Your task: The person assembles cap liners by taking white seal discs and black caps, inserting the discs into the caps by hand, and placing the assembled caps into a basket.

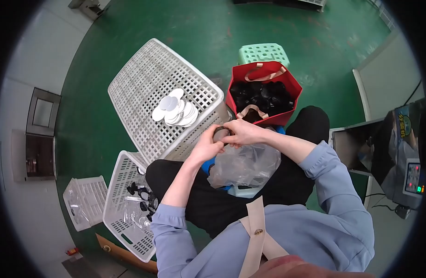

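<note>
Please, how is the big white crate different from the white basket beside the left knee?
The big white crate turns a flat lattice face upward, while the white basket is open at the top.
The crate carries loose round white discs on this face; the basket holds clear pieces and black parts inside.
The crate looks larger than the basket.
Both are white and full of holes.

1 head camera looks forward and down at the lap.

Light blue gathered-cuff sleeves (330, 173), beige straps (256, 231) with metallic button, black trousers (208, 211)
</note>
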Available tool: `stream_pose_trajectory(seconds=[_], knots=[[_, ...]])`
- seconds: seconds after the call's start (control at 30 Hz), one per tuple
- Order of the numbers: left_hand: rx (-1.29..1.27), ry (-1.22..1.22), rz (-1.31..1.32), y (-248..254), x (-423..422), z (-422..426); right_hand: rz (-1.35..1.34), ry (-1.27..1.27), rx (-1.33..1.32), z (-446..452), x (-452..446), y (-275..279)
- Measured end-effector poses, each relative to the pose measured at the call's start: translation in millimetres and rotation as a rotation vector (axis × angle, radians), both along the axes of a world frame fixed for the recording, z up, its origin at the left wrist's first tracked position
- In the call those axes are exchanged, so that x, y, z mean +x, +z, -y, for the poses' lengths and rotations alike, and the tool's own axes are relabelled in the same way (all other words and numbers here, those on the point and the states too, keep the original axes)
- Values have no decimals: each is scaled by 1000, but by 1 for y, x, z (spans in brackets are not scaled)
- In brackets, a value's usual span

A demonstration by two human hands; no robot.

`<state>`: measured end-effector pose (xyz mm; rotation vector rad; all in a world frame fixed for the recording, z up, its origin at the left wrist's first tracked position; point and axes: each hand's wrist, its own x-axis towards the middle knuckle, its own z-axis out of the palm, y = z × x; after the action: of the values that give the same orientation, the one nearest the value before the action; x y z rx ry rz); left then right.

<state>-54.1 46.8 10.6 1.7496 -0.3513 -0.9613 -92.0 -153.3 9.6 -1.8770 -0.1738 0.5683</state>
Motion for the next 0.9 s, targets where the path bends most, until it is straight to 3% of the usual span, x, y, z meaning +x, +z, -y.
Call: stream_pose_trajectory(seconds=[0.13, 0.23, 0.37, 0.47, 0.53, 0.57, 0.63, 0.7, 0.73, 0.77, 0.83, 0.87, 0.9], knots=[[-313, 577, -302, 2, -13, -2, 41, -143, 65, -6, 3, 20], [-540, 780, -356, -21, -22, -2, 47, -272, 186, -29, 0, 11], [-560, 869, -96, -21, -25, -8, 56, -73, 240, -32, -2, 24], [-332, 1069, 151, 31, -25, -59, 48, -72, 189, 4, 23, 31], [-337, 1176, 378, 61, -26, -118, 120, -93, -84, 51, 54, 24], [-317, 1193, 526, 71, -31, -153, 109, -222, -85, 74, 65, 6], [-223, 1220, 638, 77, -47, -232, 84, -279, -416, 129, 88, -29], [95, 1238, 705, 65, -75, -301, 160, -280, -788, 177, 90, -70], [288, 1212, 666, 62, -93, -323, 13, -335, -884, 190, 86, -86], [332, 1222, 671, 28, -111, -368, -10, -342, -943, 213, 88, -130], [347, 1258, 622, -13, -153, -405, -127, -267, -1032, 215, 67, -139], [607, 1170, 562, -40, -176, -433, -190, -155, -1084, 218, 61, -151], [632, 1155, 515, -56, -196, -433, -220, -79, -1113, 225, 56, -174]])
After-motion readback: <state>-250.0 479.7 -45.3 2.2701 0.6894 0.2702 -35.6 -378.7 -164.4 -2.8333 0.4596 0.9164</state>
